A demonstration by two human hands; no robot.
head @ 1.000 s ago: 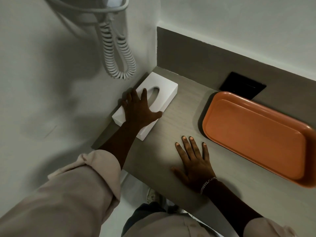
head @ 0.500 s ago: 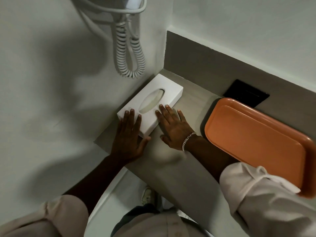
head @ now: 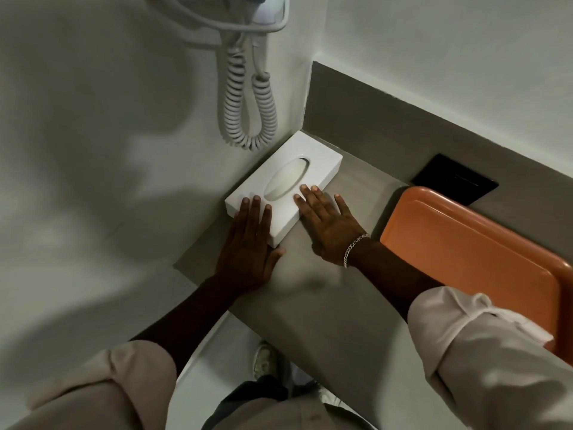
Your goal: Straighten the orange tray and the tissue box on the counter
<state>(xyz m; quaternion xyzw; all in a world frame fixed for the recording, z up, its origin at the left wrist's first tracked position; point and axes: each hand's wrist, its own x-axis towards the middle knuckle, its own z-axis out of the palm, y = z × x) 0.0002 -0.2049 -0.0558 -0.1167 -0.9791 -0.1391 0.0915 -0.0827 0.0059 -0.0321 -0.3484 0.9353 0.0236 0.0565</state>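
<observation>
A white tissue box [head: 313, 156] with an oval slot lies in the counter's far left corner, its long side along the left wall. My left hand [head: 248, 246] lies flat against the box's near end, fingertips resting on its top. My right hand [head: 328, 225], wearing a chain bracelet, is flat on the counter against the box's right side, fingertips on its top edge. Neither hand grips anything. The orange tray [head: 465, 252] sits to the right on the counter, slightly angled, its near right part hidden by my sleeve.
The grey counter [head: 335, 305] ends at a near edge with the floor and a shoe below. A coiled white cord [head: 248, 113] hangs on the left wall above the box. A black plate [head: 455, 181] is set in the backsplash behind the tray.
My left hand slid off the box top to its near end. My right hand moved from the counter middle to the box's right side. The box now lies closer along the wall.
</observation>
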